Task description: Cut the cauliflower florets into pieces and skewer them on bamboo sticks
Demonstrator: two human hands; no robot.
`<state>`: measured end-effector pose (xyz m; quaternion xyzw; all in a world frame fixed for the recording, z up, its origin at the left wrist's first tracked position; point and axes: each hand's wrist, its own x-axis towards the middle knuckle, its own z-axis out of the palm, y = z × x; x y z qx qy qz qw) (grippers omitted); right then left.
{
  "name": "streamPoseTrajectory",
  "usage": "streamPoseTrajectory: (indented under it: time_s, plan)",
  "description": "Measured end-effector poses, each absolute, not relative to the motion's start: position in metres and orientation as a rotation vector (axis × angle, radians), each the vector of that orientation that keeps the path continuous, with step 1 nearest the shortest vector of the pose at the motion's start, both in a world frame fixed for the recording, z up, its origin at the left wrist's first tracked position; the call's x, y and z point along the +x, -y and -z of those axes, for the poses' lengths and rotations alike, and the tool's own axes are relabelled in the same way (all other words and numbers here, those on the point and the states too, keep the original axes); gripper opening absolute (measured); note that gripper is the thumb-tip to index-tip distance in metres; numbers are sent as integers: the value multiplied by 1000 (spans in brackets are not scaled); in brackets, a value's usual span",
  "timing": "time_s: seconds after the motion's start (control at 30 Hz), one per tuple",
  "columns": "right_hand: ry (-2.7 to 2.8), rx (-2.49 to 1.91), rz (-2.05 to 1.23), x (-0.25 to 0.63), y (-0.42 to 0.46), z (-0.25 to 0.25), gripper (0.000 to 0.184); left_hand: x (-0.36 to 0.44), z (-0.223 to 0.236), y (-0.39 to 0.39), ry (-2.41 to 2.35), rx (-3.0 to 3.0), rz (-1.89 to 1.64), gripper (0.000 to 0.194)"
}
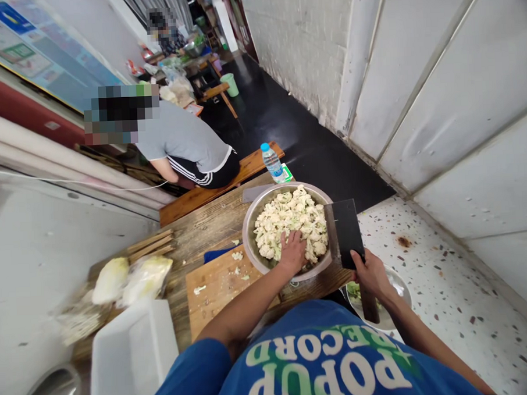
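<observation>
The left grip (294,253), loosely spread, rests on cauliflower florets (275,217) in a metal bowl (248,236); the right grip (372,274) is wrapped around a cleaver (349,228).

Cream cauliflower (286,214), blk cleaver (349,231), silver bowl (248,228), wht speckled floor (432,271)

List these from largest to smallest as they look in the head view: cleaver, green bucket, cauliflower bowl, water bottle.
1. Cauliflower bowl
2. Cleaver
3. Water bottle
4. Green bucket; it stands farther from the camera, so its true size against the bottle is unsure.
</observation>
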<state>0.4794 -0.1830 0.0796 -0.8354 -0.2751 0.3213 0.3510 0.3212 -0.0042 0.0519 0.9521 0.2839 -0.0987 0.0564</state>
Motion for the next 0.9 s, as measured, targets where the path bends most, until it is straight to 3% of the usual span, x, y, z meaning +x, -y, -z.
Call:
streamPoseTrajectory:
  time_s: [0.27, 0.43, 0.6, 0.9]
  plan:
    - [685, -2159, -875, 480, 185, -84, 29, 329, -62, -5, -814, 2840, 437, 26]
    - [674, -2170, -880, 480, 182, -86, 29, 327, -60, 0, -820, 2854, 432, 37]
    - [685, -2164, -888, 480, 181, -86, 32, 329, -48, 5, -923, 2825, 412, 23]
    - [662, -2164, -881, 484, 189, -89, 32, 323, -71, -26, -682, 2654, 470, 26]
